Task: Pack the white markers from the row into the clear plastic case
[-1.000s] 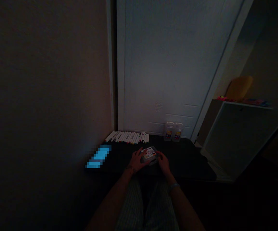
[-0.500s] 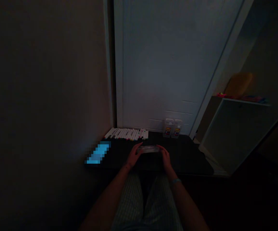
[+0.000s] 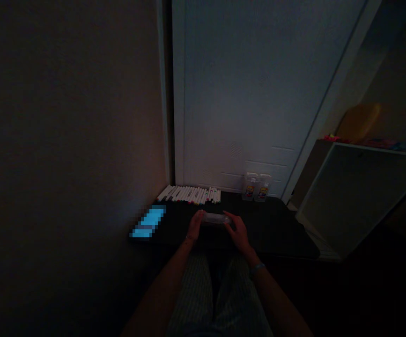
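Note:
A clear plastic case (image 3: pixel 215 218) lies crosswise between my hands, just above the black table. My left hand (image 3: pixel 195 225) grips its left end. At the other end, my right hand (image 3: pixel 238 230) holds the case with thumb and fingers. Behind it, a row of white markers (image 3: pixel 190 194) with coloured ends lies side by side along the back of the table. Two clear plastic cases with yellow-and-red labels, a left one (image 3: pixel 249 187) and a right one (image 3: pixel 262 188), stand upright at the back right. Dim light hides the held case's details.
The black table (image 3: pixel 269 229) stands against a white door (image 3: pixel 245 93), with a wall (image 3: pixel 83 117) close on the left. A glowing blurred screen (image 3: pixel 149 222) lies at the table's left end. On the right, a cabinet (image 3: pixel 360 192) bears a yellow object (image 3: pixel 359 122).
My right hand has shifted its hold on the case, its thumb now further in along the near side. My left fingers have drawn closer round the left end. The view has swung slightly left.

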`<action>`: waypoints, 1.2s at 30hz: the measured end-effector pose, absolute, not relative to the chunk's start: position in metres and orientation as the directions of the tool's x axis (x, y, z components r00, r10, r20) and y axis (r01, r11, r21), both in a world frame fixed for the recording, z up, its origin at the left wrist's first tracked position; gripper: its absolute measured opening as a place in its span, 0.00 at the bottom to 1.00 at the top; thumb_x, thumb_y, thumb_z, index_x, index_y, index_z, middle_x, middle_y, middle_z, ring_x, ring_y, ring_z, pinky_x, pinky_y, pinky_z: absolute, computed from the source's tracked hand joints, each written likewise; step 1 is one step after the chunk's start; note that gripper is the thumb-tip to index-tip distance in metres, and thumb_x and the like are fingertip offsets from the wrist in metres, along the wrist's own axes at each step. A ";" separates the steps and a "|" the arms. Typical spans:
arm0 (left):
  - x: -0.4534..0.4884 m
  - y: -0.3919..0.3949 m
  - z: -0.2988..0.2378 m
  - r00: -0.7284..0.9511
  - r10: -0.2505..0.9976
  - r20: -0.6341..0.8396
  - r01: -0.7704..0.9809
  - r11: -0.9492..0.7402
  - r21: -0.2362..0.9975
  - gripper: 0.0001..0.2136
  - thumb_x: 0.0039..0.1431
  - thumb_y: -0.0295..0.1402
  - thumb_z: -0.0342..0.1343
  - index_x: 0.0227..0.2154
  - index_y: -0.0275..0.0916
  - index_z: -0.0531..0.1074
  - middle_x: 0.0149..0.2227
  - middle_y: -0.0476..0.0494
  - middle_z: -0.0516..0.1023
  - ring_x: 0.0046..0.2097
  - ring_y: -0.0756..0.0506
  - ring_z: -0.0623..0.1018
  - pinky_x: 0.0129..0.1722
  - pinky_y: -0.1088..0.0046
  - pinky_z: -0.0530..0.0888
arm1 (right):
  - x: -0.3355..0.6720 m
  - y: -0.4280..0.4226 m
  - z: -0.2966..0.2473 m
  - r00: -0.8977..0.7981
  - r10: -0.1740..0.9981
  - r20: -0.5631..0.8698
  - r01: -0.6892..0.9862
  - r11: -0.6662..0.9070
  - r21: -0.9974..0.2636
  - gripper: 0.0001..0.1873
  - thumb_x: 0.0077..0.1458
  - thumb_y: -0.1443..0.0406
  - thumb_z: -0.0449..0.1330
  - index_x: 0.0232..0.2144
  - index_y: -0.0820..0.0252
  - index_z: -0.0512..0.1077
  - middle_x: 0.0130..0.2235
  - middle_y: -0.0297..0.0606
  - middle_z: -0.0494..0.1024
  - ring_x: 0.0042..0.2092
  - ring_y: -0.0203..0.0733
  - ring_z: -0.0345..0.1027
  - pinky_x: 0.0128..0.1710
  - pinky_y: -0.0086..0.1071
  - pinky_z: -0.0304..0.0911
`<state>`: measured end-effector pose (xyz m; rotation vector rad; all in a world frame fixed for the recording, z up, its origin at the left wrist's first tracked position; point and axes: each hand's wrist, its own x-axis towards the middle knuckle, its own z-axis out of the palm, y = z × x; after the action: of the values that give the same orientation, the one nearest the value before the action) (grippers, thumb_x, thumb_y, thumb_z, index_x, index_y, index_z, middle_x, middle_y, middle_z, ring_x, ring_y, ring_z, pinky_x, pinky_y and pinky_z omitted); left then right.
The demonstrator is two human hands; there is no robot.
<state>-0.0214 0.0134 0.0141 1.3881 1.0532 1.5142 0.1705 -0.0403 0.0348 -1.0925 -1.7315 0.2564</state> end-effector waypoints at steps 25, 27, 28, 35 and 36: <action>-0.013 0.009 0.014 0.105 0.955 0.279 -0.083 -0.271 0.959 0.22 0.37 0.37 0.67 0.37 0.33 0.72 0.39 0.38 0.79 0.41 0.41 0.78 0.43 0.66 0.74 | 0.215 0.001 0.092 -0.627 0.693 0.355 0.748 0.663 0.027 0.14 0.62 0.65 0.48 0.43 0.62 0.71 0.41 0.44 0.76 0.40 0.41 0.71 0.39 0.32 0.64; -0.013 0.008 0.014 0.102 0.958 0.270 -0.067 -0.264 0.962 0.22 0.36 0.37 0.68 0.36 0.33 0.72 0.39 0.38 0.79 0.41 0.41 0.79 0.42 0.65 0.74 | 0.217 0.001 0.094 -0.619 0.694 0.367 0.746 0.666 0.002 0.13 0.61 0.65 0.48 0.41 0.62 0.71 0.40 0.44 0.76 0.39 0.40 0.70 0.40 0.31 0.63; -0.013 0.008 0.014 0.097 0.959 0.265 -0.058 -0.260 0.964 0.22 0.36 0.37 0.68 0.36 0.33 0.72 0.38 0.38 0.79 0.40 0.41 0.79 0.42 0.65 0.74 | 0.217 0.001 0.095 -0.612 0.695 0.377 0.747 0.665 -0.015 0.13 0.61 0.65 0.48 0.40 0.62 0.71 0.40 0.44 0.76 0.39 0.40 0.70 0.40 0.31 0.62; -0.013 0.007 0.018 0.080 0.960 0.269 0.000 -0.270 0.963 0.23 0.35 0.37 0.68 0.37 0.33 0.72 0.38 0.39 0.79 0.39 0.42 0.79 0.41 0.65 0.75 | 0.214 0.005 0.095 -0.493 0.744 0.450 0.764 0.618 -0.185 0.18 0.63 0.61 0.45 0.33 0.62 0.73 0.31 0.36 0.76 0.32 0.35 0.69 0.32 0.26 0.59; -0.013 0.006 0.019 0.067 0.961 0.268 -0.006 -0.268 0.963 0.23 0.35 0.37 0.68 0.37 0.33 0.72 0.38 0.39 0.79 0.39 0.42 0.79 0.41 0.65 0.75 | 0.214 0.006 0.096 -0.475 0.753 0.456 0.767 0.608 -0.205 0.19 0.63 0.60 0.45 0.32 0.61 0.73 0.30 0.35 0.76 0.31 0.35 0.69 0.31 0.26 0.59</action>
<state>-0.0132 0.0064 0.0190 1.4392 1.0198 1.3519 0.2136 0.0057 0.0956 -1.1991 -2.3276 -0.0373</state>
